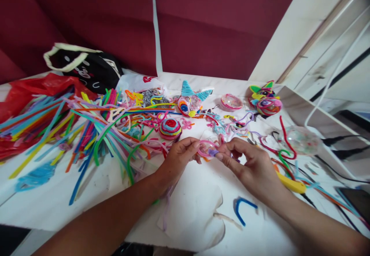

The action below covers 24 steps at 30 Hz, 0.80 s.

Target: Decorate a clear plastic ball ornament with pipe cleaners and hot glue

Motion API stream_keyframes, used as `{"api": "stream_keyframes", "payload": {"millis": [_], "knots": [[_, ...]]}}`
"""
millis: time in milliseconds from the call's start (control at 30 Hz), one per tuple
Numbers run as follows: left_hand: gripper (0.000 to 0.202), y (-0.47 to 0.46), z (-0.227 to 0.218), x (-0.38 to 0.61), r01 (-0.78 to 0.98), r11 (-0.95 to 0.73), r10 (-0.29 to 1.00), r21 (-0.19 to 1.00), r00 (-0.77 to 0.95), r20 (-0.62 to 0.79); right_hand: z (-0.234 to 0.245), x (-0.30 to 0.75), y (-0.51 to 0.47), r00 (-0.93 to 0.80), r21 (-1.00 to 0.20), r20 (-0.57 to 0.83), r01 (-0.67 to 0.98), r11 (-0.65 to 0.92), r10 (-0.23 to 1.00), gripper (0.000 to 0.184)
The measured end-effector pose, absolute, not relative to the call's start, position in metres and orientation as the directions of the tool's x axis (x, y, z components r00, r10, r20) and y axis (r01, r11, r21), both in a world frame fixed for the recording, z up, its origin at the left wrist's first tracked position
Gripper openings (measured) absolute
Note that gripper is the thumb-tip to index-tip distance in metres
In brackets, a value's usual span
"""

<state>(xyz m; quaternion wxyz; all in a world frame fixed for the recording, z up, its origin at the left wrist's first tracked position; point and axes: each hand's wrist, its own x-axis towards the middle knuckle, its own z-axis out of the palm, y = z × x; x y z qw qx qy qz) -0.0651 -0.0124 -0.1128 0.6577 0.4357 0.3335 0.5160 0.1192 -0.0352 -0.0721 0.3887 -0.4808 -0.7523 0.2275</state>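
My left hand pinches the left edge of a small round piece rimmed with pink pipe cleaner. On its right side the fingers of my right hand are closed, with thumb and fingertips at a short purple pipe cleaner bit. A little orange shows under the ring; the rest of the piece is hidden by my fingers. Beyond my left hand sits a dome coiled in striped pipe cleaner. A bent blue pipe cleaner lies on the table nearer to me.
Many loose pipe cleaners spread over the left side by a red plastic bag. A decorated ball with blue ears stands at the back. A yellow-handled tool, a clear ball and cables lie at right.
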Motion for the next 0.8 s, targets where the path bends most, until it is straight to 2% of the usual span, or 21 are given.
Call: {"api": "stream_keyframes", "payload": {"millis": [333,667,800], "knots": [[0.018,-0.0125,-0.1146,-0.0655,-0.388,0.088,0.969,0.918,0.245,0.01,-0.073,0.1172,-0.0325,-0.206,-0.73,0.361,0.544,0.413,0.909,0.006],[0.019,-0.0128,-0.114,-0.0652,-0.371,0.078,0.971,0.925,0.239,0.014,-0.0705,0.1167,-0.0286,-0.235,-0.687,0.398,0.565,0.458,0.887,0.002],[0.02,-0.0124,-0.1152,-0.066,-0.36,0.077,0.969,0.93,0.247,0.016,-0.0681,0.1153,-0.0273,-0.232,-0.688,0.372,0.581,0.435,0.899,0.003]]}}
